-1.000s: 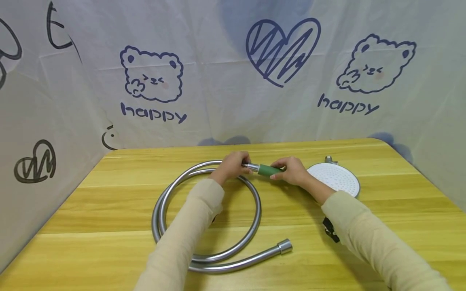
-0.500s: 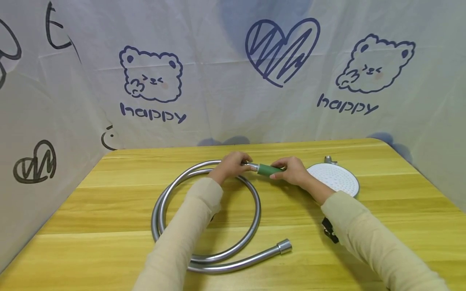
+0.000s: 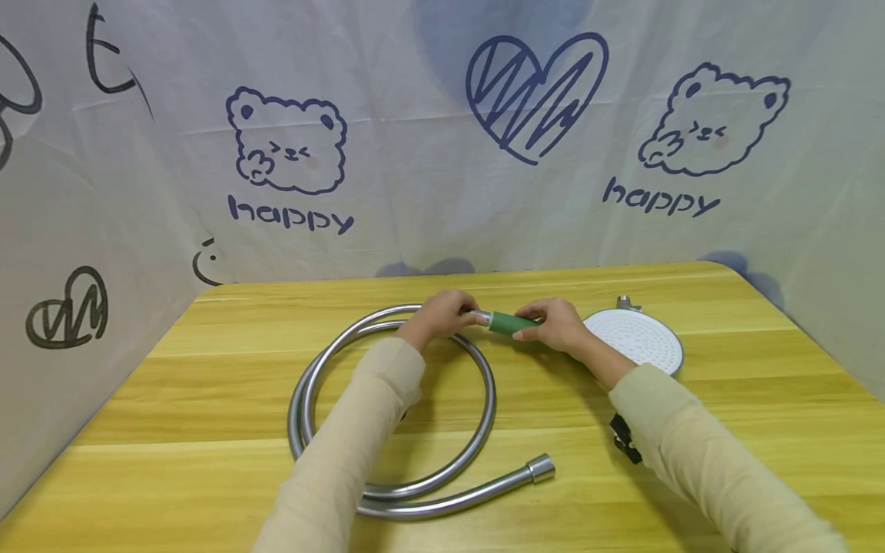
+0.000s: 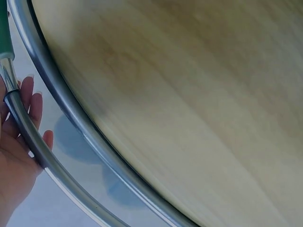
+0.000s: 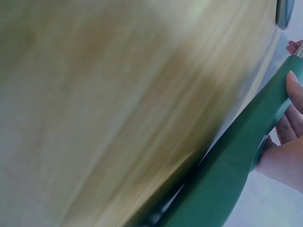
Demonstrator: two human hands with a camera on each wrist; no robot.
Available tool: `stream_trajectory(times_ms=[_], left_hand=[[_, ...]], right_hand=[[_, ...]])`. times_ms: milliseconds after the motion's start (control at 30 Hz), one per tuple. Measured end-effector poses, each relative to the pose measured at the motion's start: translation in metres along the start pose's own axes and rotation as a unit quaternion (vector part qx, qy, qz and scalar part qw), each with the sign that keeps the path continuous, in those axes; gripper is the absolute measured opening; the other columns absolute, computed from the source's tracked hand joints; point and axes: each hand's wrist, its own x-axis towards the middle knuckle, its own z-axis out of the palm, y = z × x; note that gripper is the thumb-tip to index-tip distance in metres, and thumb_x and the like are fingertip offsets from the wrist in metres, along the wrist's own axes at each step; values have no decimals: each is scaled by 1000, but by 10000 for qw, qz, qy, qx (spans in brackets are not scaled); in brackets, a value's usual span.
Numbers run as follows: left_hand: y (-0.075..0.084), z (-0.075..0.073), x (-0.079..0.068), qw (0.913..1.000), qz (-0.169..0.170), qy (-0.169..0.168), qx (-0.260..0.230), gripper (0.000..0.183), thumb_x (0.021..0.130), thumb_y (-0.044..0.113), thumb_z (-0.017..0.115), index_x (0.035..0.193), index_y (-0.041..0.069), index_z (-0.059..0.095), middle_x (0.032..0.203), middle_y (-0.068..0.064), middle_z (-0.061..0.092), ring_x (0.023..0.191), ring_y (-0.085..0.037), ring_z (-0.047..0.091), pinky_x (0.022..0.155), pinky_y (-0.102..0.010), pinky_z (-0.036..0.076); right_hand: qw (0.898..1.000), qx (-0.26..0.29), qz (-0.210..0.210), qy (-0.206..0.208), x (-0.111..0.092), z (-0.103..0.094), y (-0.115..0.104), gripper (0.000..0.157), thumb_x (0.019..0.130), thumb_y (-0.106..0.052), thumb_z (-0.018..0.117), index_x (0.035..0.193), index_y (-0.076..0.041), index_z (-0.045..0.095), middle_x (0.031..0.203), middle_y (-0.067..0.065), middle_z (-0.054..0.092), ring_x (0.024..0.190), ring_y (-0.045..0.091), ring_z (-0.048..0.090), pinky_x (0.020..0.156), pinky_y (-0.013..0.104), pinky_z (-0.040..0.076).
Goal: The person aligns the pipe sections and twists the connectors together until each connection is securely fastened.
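At the back of the table, my left hand (image 3: 442, 313) grips one end of a silver shower hose (image 3: 489, 399). Its fingers are at the chrome connector (image 4: 8, 74), which meets the green handle (image 3: 510, 323) of a shower head. My right hand (image 3: 558, 326) holds that handle between thumb and fingers. The round white spray face (image 3: 634, 339) points up beyond the right wrist. In the right wrist view the green body (image 5: 227, 165) runs diagonally past the fingers. Most of the hose lies coiled under the left arm, partly hidden by the sleeve.
The free hose end with its chrome nut (image 3: 541, 468) lies toward the front of the wooden table (image 3: 173, 399). A small chrome fitting (image 3: 625, 303) stands behind the spray face. White cloth walls (image 3: 415, 192) with drawings enclose the back and sides.
My left fingers have shifted slightly along and round the chrome connector, covering more of it. The right hand, shower head and coiled hose stay practically where they were.
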Motion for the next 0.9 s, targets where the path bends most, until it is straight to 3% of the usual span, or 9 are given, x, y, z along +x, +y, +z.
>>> stream_trajectory(times_ms=[733,900], left_hand=[[5,4,2,9993,-100,169,317,22,82,23,70,93,5,61,90,-8,65,77,-18,55,73,-31,46],[5,5,1,9995,-119,158,247,26,82,23,71,99,5,61,95,-8,66,83,-20,58,77,-32,47]], right_hand=[[9999,-79,-83,19,1,1,-1,37,81,-13,72,113,2,64,113,21,64,99,35,61,80,39,51],[10000,-41,-86,14,1,0,-1,37,81,-13,72,113,2,64,113,21,64,98,34,62,80,39,51]])
